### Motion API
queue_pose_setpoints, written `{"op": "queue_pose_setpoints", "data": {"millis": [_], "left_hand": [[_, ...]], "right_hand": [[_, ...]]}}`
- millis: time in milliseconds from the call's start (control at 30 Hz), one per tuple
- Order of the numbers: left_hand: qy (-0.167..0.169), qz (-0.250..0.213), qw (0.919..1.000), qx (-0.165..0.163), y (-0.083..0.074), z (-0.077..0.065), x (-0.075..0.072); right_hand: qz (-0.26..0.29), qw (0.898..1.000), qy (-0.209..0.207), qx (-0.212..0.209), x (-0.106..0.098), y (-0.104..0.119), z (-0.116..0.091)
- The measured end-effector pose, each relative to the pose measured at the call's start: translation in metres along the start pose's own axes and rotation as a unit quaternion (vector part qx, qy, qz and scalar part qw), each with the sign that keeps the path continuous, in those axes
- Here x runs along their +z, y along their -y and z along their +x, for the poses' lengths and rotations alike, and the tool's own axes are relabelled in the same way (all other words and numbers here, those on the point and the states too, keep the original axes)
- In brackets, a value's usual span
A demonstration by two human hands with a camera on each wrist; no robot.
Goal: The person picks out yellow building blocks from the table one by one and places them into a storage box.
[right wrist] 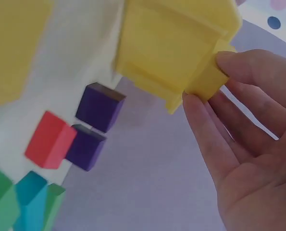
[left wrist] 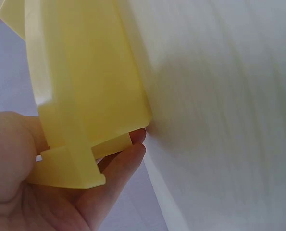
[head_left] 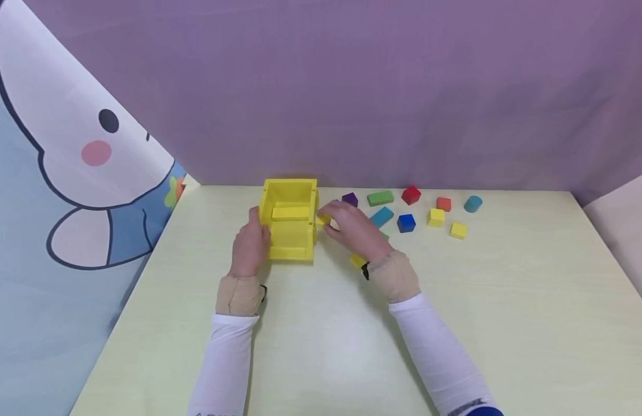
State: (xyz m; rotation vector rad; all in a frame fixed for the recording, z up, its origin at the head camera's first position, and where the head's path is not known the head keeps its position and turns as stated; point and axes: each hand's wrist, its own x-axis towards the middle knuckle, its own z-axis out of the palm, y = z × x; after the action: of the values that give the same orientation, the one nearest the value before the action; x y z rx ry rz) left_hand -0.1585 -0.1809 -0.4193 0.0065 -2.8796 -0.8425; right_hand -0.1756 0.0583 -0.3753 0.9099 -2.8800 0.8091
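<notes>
A yellow plastic box [head_left: 290, 254], open at the top, stands towards the back edge of the table. My left hand [head_left: 249, 248] grips its left wall; in the left wrist view the fingers curl round the end of the yellow box [left wrist: 99, 86]. Close to the box's right wall, my right hand [head_left: 358, 230] pinches a small yellow block [right wrist: 209, 79] between thumb and fingertips. In the right wrist view this block overlaps the box's side. A yellow bar [head_left: 290, 213] shows across the inside of the box.
To the right lie a purple block [head_left: 349, 200], a green block [head_left: 380, 198], a red block [head_left: 411, 195], a blue cube [head_left: 406, 223], a blue cylinder [head_left: 473, 203] and several more. One yellow block [head_left: 357, 260] lies beside my right wrist. A purple cloth [head_left: 383, 92] hangs behind the table.
</notes>
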Motion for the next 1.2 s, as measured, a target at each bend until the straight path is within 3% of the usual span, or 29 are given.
{"op": "queue_pose_setpoints", "data": {"millis": [200,367,600,1033,1200], "left_hand": [[0.0,-0.001,1.0,0.001,0.002,0.0,0.002],[-0.004,0.004,1.0,0.001,0.001,0.0,0.002],[0.002,0.002,1.0,-0.009,-0.002,0.0,0.001],[-0.003,0.002,1.0,-0.008,-0.005,-0.002,0.004],[-0.009,0.004,0.9999,-0.01,-0.007,-0.005,0.004]], "right_hand": [[-0.003,1.0,-0.008,-0.015,-0.003,0.006,0.007],[0.001,1.0,0.01,-0.008,-0.006,0.016,0.013],[-0.02,0.999,0.016,-0.046,-0.002,0.026,0.028],[-0.047,0.993,0.103,-0.045,0.021,0.038,0.055],[-0.057,0.99,0.115,-0.051,0.03,0.039,0.06]]}}
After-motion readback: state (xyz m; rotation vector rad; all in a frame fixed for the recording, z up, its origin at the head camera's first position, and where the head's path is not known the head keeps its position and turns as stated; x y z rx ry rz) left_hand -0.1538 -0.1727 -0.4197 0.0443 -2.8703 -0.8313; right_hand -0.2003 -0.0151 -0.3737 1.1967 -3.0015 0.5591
